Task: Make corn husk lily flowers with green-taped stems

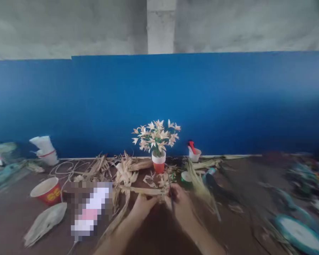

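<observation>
In the middle of the table, my left hand is closed, pinching a pale strip of dried corn husk that runs off to the left. My right hand is closed close beside it around a thin dark tool, standing nearly upright; motion blur hides its exact kind. The fingertips of both hands almost meet at the husk's right end. Just beyond them, pale husk-coloured flowers stand in an orange pot with a white rim. Crumpled husks lie left of the pot.
On the left are a red paper bucket, a husk piece and a pixelated item. To the right lie a green tape roll, green-tinged husks and a teal-rimmed spool. A white cup stands by the blue wall.
</observation>
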`<state>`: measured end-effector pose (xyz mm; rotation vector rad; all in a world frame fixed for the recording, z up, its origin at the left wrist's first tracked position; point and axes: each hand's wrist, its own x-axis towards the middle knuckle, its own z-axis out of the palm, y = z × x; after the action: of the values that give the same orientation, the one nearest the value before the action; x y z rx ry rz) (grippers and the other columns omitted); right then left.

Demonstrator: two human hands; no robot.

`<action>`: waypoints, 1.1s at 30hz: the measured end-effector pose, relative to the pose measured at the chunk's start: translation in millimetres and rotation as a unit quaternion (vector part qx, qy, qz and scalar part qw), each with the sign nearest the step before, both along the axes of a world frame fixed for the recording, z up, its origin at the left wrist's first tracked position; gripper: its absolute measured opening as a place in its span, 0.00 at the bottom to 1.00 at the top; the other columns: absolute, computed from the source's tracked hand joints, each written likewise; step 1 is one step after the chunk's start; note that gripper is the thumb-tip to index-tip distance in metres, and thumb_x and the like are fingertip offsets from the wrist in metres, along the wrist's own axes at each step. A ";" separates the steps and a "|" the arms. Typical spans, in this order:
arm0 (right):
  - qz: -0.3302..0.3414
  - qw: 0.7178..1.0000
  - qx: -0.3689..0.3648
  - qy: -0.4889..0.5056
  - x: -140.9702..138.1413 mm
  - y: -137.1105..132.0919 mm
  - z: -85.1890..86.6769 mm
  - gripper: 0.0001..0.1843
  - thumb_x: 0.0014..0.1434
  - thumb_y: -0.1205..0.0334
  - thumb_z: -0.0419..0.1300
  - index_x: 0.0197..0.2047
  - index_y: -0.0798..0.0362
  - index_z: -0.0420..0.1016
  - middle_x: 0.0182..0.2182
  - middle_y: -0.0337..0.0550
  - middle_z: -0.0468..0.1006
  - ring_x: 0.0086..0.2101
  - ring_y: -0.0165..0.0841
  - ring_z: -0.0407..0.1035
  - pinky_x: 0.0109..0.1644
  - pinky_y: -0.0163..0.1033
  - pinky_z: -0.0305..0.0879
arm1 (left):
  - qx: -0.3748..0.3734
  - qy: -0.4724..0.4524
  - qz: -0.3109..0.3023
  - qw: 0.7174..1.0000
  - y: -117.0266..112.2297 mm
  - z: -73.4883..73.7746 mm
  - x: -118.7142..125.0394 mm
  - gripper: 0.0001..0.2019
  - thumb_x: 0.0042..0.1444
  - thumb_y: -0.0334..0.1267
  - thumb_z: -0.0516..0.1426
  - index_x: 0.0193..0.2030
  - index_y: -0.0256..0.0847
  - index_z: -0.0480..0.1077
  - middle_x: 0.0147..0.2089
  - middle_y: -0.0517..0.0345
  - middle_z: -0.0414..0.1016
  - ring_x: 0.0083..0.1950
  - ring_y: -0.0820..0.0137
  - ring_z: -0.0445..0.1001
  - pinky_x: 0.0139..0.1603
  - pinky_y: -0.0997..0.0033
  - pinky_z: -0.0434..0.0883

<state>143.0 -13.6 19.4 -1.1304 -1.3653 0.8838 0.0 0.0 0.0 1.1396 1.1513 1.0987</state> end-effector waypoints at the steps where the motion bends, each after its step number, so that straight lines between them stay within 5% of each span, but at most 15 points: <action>1: -0.001 1.000 0.001 0.001 0.5 0.0 -1.0 0.11 0.44 0.55 0.61 0.25 0.53 0.65 0.21 0.37 0.67 0.24 0.29 0.62 0.28 0.33 0.63 | -0.007 -0.018 -0.002 1.000 -1.0 -1.0 1.2 0.17 0.37 0.47 0.66 0.18 0.36 0.69 0.14 0.63 0.67 0.17 0.76 0.62 0.20 0.76 0.59; 9: 0.011 0.995 -0.049 0.089 1.2 7.4 -19.5 0.19 0.44 0.47 0.63 0.30 0.53 0.66 0.21 0.36 0.68 0.23 0.29 0.62 0.26 0.33 0.61 | -0.055 -0.170 0.019 0.984 -6.2 -1.6 4.2 0.16 0.37 0.45 0.67 0.25 0.34 0.72 0.21 0.58 0.72 0.22 0.77 0.65 0.23 0.79 0.59; 14: 0.092 0.981 -0.054 0.163 -2.5 11.1 -35.8 0.20 0.40 0.53 0.69 0.32 0.52 0.65 0.23 0.35 0.70 0.25 0.29 0.65 0.30 0.34 0.64 | -0.040 -0.105 -0.011 0.994 -6.0 -0.6 6.8 0.18 0.35 0.47 0.67 0.26 0.32 0.74 0.18 0.60 0.69 0.19 0.77 0.62 0.20 0.77 0.57; 24: 0.050 0.982 -0.117 0.142 5.2 -4.9 3.3 0.22 0.36 0.48 0.68 0.29 0.51 0.65 0.22 0.36 0.71 0.21 0.29 0.62 0.24 0.33 0.59 | -0.054 -0.180 -0.055 0.981 -5.1 -6.2 4.8 0.13 0.36 0.39 0.68 0.23 0.33 0.72 0.18 0.60 0.70 0.19 0.79 0.63 0.22 0.78 0.61; 28: 0.070 0.978 -0.131 0.149 8.0 -3.0 -0.7 0.22 0.36 0.51 0.68 0.31 0.52 0.66 0.24 0.37 0.72 0.25 0.33 0.67 0.29 0.35 0.63 | -0.096 -0.223 -0.053 0.969 -10.0 0.0 5.6 0.11 0.37 0.37 0.68 0.26 0.33 0.73 0.20 0.59 0.72 0.20 0.79 0.66 0.20 0.81 0.60; 33: 0.065 0.983 -0.094 0.147 4.6 4.2 -8.5 0.22 0.36 0.49 0.68 0.31 0.52 0.66 0.23 0.36 0.71 0.26 0.31 0.66 0.31 0.34 0.63 | -0.108 -0.240 -0.051 0.963 -14.0 8.1 11.5 0.16 0.36 0.37 0.69 0.33 0.32 0.75 0.33 0.50 0.78 0.31 0.73 0.74 0.34 0.78 0.69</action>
<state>147.6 -9.5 10.9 -1.0113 -1.1393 1.2442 11.5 -14.0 8.1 0.7005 0.7955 1.0641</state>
